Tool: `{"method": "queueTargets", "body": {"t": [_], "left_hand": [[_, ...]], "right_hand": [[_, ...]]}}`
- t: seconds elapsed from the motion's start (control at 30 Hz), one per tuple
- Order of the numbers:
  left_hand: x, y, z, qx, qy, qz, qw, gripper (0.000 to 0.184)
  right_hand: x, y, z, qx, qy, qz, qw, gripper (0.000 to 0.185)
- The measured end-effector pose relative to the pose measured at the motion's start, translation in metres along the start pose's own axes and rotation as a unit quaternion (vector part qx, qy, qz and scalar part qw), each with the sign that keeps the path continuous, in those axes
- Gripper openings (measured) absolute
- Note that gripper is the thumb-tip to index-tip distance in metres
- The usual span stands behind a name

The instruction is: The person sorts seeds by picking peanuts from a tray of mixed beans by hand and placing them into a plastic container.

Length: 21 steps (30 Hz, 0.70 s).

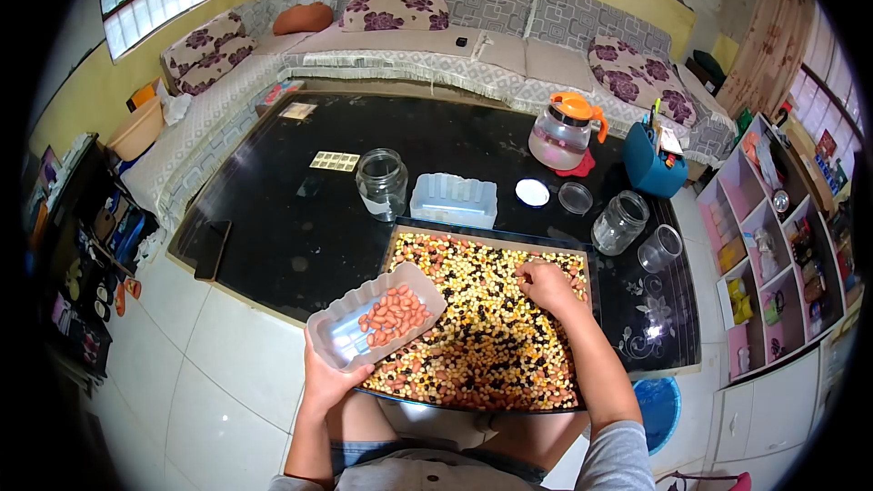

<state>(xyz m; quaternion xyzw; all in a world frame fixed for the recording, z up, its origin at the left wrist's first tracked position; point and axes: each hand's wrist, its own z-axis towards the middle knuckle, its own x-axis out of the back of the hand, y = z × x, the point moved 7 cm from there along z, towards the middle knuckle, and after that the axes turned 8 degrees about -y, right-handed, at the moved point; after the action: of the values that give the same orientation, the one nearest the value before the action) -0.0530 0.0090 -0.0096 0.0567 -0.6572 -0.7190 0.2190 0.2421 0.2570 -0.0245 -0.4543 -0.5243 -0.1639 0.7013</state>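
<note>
My left hand [332,380] grips a translucent plastic container [338,332] by its near side, tilted over the left edge of a tray. Reddish peanuts [396,314] lie at the container's right end. The wide tray [587,256] is spread with mixed yellow corn kernels, black beans and peanuts [482,309]. At the tray's upper right, my right hand [544,285] reaches into the mix with its fingers drawn together; what lies between the fingertips is too small to make out.
Behind the tray stand a glass jar [382,185] and another translucent container [453,202]. To the right are two more jars [621,223] [660,248], a white lid [532,193], an orange-topped pitcher [561,132] and a teal organizer [653,164]. A phone-like black object [213,250] sits left.
</note>
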Motion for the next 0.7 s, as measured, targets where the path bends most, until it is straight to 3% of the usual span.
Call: {"method": "queueTargets", "body": {"t": [0.07, 0.3, 0.37, 0.43, 0.57, 0.63, 0.7], "left_hand": [[0.0, 0.0, 0.0, 0.002, -0.003, 0.003, 1.0, 0.087], [0.002, -0.011, -0.001, -0.01, 0.006, 0.004, 1.0, 0.087], [0.004, -0.014, -0.001, -0.019, 0.008, 0.006, 1.0, 0.087], [0.004, -0.017, -0.001, -0.016, 0.006, 0.031, 0.999, 0.087], [0.004, -0.018, -0.002, -0.009, 0.006, 0.025, 1.0, 0.088], [0.002, -0.015, -0.001, 0.004, 0.003, 0.002, 1.0, 0.089], [0.001, -0.012, 0.0, 0.0, 0.002, -0.002, 1.0, 0.089]], "right_hand": [[-0.003, -0.001, 0.001, 0.034, 0.009, -0.044, 0.998, 0.014], [0.011, -0.015, 0.002, 0.02, -0.005, -0.047, 0.999, 0.011], [0.027, -0.03, 0.002, -0.012, 0.016, 0.022, 1.0, 0.013], [0.04, -0.063, 0.002, 0.012, 0.039, 0.035, 0.999, 0.016], [0.047, -0.142, -0.004, 0.145, 0.03, 0.224, 0.963, 0.012], [0.044, -0.179, -0.008, 0.231, 0.008, 0.244, 0.942, 0.012], [0.039, -0.192, -0.009, 0.249, 0.008, 0.232, 0.94, 0.012]]}}
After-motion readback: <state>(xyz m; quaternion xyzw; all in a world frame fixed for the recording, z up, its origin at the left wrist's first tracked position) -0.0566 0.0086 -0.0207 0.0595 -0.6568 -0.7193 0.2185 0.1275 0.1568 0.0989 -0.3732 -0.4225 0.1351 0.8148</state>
